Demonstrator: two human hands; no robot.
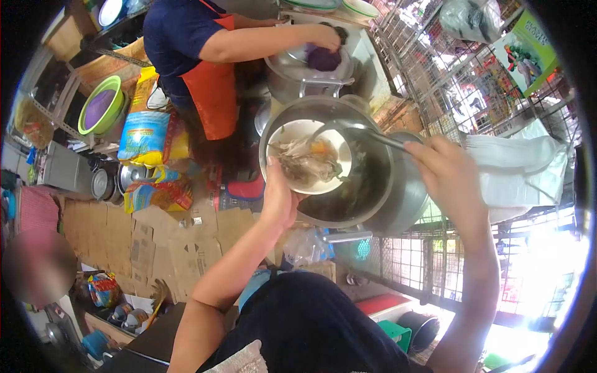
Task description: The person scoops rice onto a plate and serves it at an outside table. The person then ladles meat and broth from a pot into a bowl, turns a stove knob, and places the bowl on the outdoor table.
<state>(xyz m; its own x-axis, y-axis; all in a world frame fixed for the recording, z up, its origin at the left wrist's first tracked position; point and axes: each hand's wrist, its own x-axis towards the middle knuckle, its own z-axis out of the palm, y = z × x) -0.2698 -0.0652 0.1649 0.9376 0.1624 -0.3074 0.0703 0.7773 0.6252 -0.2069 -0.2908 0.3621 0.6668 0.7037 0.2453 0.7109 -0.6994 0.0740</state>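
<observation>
My left hand (pixel 281 198) is closed on the lower left edge of a white bowl (pixel 322 186). Pieces of meat with bone, a bit of orange and some broth (pixel 314 163) lie in the bowl. My right hand (pixel 443 177) grips the handle of a metal ladle (pixel 376 132); its head reaches over the bowl's upper right side, by the food. Beneath both is a large metal pot (pixel 387 186) with dark, cloudy soup (pixel 367 177). The bowl hangs over the pot's left part, hiding some of its inside.
Beyond my pot, a co-worker in an orange apron (pixel 208 99) holds a purple cloth-like thing (pixel 324 59) over another pot (pixel 283 84). A wire grille (pixel 416 68) runs along the right, beside white foam boxes (pixel 513 161). Sacks (pixel 143 133) and flattened cardboard (pixel 180 242) are at left.
</observation>
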